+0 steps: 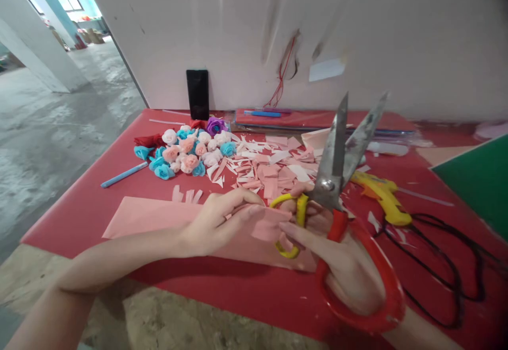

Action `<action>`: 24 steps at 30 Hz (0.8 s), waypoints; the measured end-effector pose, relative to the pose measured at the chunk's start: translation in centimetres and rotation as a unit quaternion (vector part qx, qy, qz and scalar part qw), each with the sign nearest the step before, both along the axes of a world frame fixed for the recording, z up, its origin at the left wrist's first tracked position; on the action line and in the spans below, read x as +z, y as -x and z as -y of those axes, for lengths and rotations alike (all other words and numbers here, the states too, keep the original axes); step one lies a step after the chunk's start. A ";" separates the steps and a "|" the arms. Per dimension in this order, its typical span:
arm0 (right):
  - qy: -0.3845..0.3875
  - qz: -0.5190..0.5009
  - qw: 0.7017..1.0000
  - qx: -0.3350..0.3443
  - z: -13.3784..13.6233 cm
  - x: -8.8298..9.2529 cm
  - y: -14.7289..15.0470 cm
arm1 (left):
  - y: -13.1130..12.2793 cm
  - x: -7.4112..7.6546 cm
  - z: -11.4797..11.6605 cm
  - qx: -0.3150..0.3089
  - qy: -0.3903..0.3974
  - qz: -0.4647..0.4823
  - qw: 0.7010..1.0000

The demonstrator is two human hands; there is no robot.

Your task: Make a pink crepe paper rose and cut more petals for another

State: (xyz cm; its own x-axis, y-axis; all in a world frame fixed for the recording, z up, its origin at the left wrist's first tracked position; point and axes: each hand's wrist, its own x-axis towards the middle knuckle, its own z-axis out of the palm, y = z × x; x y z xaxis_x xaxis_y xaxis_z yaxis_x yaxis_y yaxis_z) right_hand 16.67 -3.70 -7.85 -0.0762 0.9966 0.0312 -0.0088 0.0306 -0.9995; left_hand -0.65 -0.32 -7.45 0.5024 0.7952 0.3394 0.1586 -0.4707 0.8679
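Note:
Between the fingers of my left hand [220, 223] is a small folded pink paper strip [270, 229]. My right hand [343, 265] is closed around the scissors [328, 185], which have one red and one yellow handle loop; their blades point up and away, spread apart. The thumb of that hand also touches the right end of the strip. A larger pink paper sheet [148, 217] lies flat on the table beneath both hands, partly covered by them. Just beyond my hands, pink and white paper scraps [270, 173] are strewn in a loose pile.
Crepe-paper flowers [186, 154] cluster at the back left of the red table [83, 218], near a blue stick [124, 174]. A black phone [197, 95] leans on the white panel [238, 38]. A yellow glue gun [381, 194] and its black cable [444, 257] lie right.

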 end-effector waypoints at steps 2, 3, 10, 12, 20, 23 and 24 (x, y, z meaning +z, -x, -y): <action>0.034 -0.031 0.999 -0.005 -0.2 0.5 -0.1 | -0.2 0.0 -0.1 -0.008 0.048 0.007 0.999; 0.049 -0.035 0.998 -0.005 -0.2 0.7 -0.2 | -0.2 0.0 -0.2 -0.013 0.073 0.009 0.997; 0.076 0.060 0.993 0.063 -0.4 1.6 -1.1 | -0.1 1.1 -1.0 -0.107 0.163 -0.140 0.971; 0.057 0.101 0.991 0.069 -0.3 1.6 -1.1 | 0.0 1.4 -1.1 -0.124 0.179 -0.200 0.955; 0.008 0.182 0.981 0.068 -0.9 1.4 -1.3 | 0.0 1.4 -1.6 -0.180 0.212 -0.220 0.935; 0.004 0.177 0.983 0.048 -1.0 1.3 -1.4 | 0.0 0.7 -1.9 -0.166 0.237 -0.153 0.945; 0.004 0.170 0.985 0.038 -1.0 1.4 -1.4 | 0.0 0.5 -2.0 -0.153 0.243 -0.125 0.950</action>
